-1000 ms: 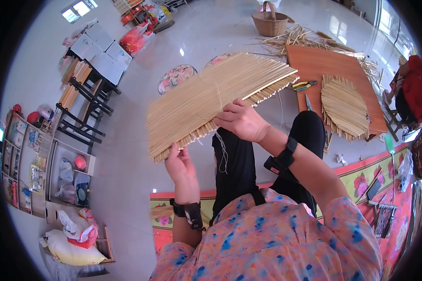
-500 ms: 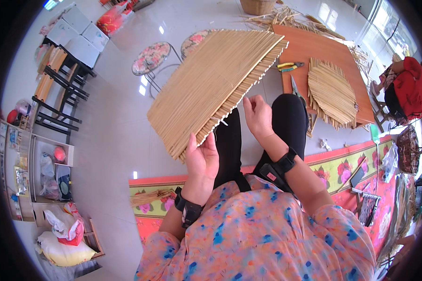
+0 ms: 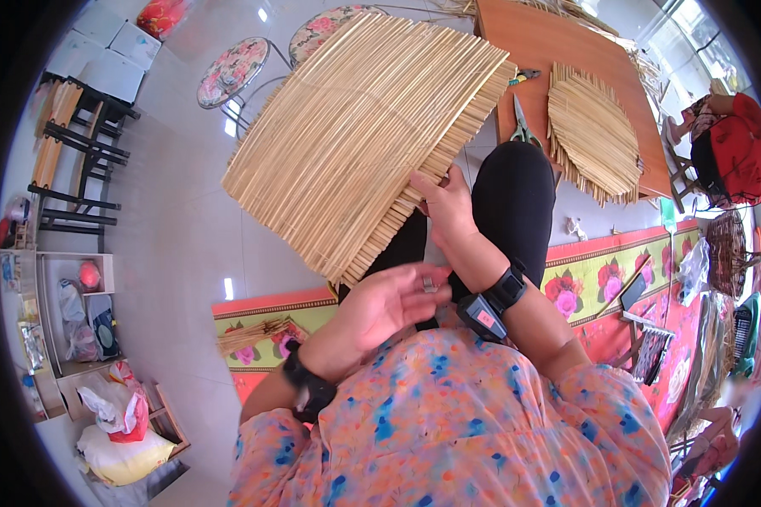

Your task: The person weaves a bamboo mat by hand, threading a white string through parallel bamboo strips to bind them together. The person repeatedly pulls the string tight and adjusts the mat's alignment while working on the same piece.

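A large fan-shaped panel of pale straw stalks (image 3: 364,127), laid side by side in two layers, is held up over my lap with its trimmed edge towards me. My right hand (image 3: 448,207) grips that edge, thumb on the upper face and the other fingers hidden partly behind. Below the panel's near corner is my left hand (image 3: 389,304), off the panel, palm turned up and fingers stretched out, slightly blurred. A ring shows on one of its fingers.
On the brown table (image 3: 516,38), right of the panel, lie a smaller leaf-shaped straw panel (image 3: 596,135), scissors (image 3: 522,127) and pliers (image 3: 528,75). Floral stools (image 3: 232,72) stand beyond. A wicker basket (image 3: 727,253) and a person's arm (image 3: 708,439) are at the right.
My left hand has let go of the panel's near edge and moved down. My right hand has taken hold of that edge. The panel has tilted, showing more of its upper face.
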The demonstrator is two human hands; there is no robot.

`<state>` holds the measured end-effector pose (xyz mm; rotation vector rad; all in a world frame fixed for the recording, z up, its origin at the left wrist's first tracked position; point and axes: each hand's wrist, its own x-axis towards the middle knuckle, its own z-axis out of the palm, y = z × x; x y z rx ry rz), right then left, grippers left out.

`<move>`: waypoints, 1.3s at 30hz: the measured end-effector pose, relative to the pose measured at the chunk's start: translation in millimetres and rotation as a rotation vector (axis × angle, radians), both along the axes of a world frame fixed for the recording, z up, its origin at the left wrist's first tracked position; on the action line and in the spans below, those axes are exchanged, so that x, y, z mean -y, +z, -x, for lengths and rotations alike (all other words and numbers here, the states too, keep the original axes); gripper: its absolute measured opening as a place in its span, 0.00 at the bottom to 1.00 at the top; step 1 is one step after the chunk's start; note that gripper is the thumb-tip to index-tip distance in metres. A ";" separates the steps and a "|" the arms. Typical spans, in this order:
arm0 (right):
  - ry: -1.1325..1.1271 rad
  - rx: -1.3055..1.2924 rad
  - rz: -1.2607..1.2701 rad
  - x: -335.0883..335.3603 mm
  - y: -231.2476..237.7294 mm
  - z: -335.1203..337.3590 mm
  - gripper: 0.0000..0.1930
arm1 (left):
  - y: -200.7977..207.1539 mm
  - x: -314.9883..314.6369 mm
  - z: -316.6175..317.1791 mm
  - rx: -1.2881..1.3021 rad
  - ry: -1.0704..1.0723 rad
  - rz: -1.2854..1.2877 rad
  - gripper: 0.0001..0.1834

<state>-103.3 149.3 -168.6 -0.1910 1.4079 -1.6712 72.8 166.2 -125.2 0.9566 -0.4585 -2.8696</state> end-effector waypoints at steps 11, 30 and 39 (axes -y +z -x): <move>-0.050 -0.265 -0.080 -5.6 -33.4 7.5 0.25 | -17.4 137.4 37.2 0.163 -0.190 1.832 0.13; -0.076 -0.459 -0.080 -10.8 -26.9 5.0 0.31 | -68.9 172.2 101.4 -0.640 0.012 2.523 0.12; -0.111 -0.443 -0.191 -9.0 -32.0 5.2 0.31 | -7.9 156.7 75.2 -0.696 0.373 2.537 0.05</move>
